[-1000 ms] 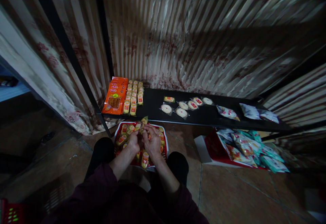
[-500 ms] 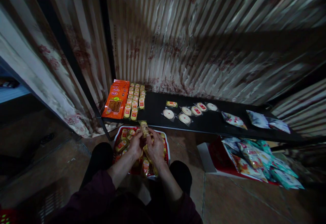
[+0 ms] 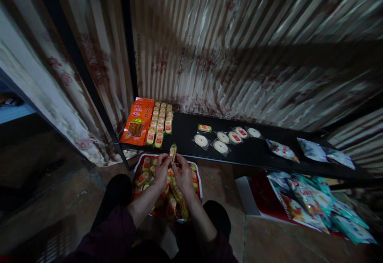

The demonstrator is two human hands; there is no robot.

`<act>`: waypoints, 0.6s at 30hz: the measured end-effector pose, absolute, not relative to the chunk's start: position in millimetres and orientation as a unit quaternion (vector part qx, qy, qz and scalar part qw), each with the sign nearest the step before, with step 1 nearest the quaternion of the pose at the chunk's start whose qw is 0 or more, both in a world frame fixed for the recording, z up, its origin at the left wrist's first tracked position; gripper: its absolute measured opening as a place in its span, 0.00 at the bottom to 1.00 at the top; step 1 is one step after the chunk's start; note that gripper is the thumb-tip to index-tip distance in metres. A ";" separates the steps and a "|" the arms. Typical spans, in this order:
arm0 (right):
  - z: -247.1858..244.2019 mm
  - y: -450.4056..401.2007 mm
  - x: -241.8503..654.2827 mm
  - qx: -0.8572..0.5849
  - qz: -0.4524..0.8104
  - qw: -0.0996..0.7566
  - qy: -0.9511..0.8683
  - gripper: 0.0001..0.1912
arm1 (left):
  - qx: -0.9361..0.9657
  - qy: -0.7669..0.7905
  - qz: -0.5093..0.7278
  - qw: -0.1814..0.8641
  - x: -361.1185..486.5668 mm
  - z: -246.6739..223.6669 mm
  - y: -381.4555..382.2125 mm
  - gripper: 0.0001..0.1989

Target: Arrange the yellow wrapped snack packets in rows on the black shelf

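Between the fingers of my left hand (image 3: 161,171) and my right hand (image 3: 183,175) I hold one small yellow wrapped snack cake (image 3: 172,152), its narrow side turned towards me. Both hands are closed on its lower end. Right below them is a red basket with a white rim (image 3: 201,187), full of similar wrapped cakes (image 3: 143,178). Beyond it, rows of these cakes (image 3: 159,127) stand on the black shelf (image 3: 182,137), beside orange snack packets (image 3: 137,123). The fingertips partly cover the held cake.
Farther right on the shelf lie a single yellow cake (image 3: 204,128), several round white wrapped biscuits (image 3: 221,146) and some white bags (image 3: 283,150). A red and white box (image 3: 257,199) with green and white bags (image 3: 317,203) sits on the floor. A black post (image 3: 86,67) rises at the left.
The wrapped cake has turned in my fingers from its flatter face to its narrow side. My hands stay close together over the basket. The whole view has shifted slightly.
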State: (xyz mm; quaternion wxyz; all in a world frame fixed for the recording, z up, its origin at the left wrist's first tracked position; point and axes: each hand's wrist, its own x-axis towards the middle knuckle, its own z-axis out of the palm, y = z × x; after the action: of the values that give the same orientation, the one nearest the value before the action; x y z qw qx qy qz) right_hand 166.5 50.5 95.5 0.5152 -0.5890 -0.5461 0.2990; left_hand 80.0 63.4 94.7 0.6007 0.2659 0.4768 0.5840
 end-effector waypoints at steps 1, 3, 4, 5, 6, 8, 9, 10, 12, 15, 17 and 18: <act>95.6 52.4 166.0 -0.588 0.309 0.514 -0.542 0.16 | 0.273 0.481 0.581 0.597 79.5 94.1 64.3 0.07; 95.7 56.2 165.3 -0.590 0.330 0.506 -0.536 0.15 | 0.290 0.489 0.576 0.587 78.2 92.2 66.4 0.07; 95.6 58.2 165.2 -0.591 0.341 0.501 -0.533 0.15 | 0.306 0.495 0.574 0.576 77.4 90.8 67.8 0.07; 95.1 60.4 165.3 -0.589 0.353 0.497 -0.531 0.16 | 0.325 0.504 0.573 0.559 76.6 89.2 69.3 0.08; 94.0 62.8 165.6 -0.585 0.365 0.494 -0.530 0.17 | 0.345 0.514 0.569 0.541 75.8 87.3 71.0 0.09; 90.4 68.7 166.4 -0.575 0.384 0.490 -0.531 0.19 | 0.379 0.533 0.561 0.508 74.5 83.8 74.8 0.11; 87.9 72.2 166.8 -0.573 0.389 0.488 -0.531 0.20 | 0.391 0.540 0.557 0.495 74.1 82.3 76.9 0.11; 85.2 76.2 167.2 -0.574 0.389 0.486 -0.532 0.20 | 0.400 0.547 0.554 0.483 73.7 81.3 78.9 0.12; 80.1 85.0 167.9 -0.583 0.382 0.482 -0.531 0.20 | 0.416 0.560 0.552 0.457 73.4 80.4 82.9 0.13; 75.3 98.8 169.0 -0.593 0.361 0.476 -0.539 0.19 | 0.446 0.572 0.541 0.425 73.2 82.3 89.5 0.14; 73.5 107.7 169.9 -0.593 0.349 0.479 -0.546 0.18 | 0.465 0.572 0.533 0.415 73.2 84.6 94.2 0.14; 72.6 111.8 170.3 -0.590 0.345 0.481 -0.549 0.17 | 0.473 0.570 0.530 0.413 73.3 85.7 96.7 0.14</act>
State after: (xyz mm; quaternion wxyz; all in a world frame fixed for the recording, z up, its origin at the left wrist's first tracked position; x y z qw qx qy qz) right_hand 170.3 111.8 72.6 0.4807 -0.5901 -0.5491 0.3453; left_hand 73.3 96.7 85.7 0.4134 0.4728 0.5702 0.5296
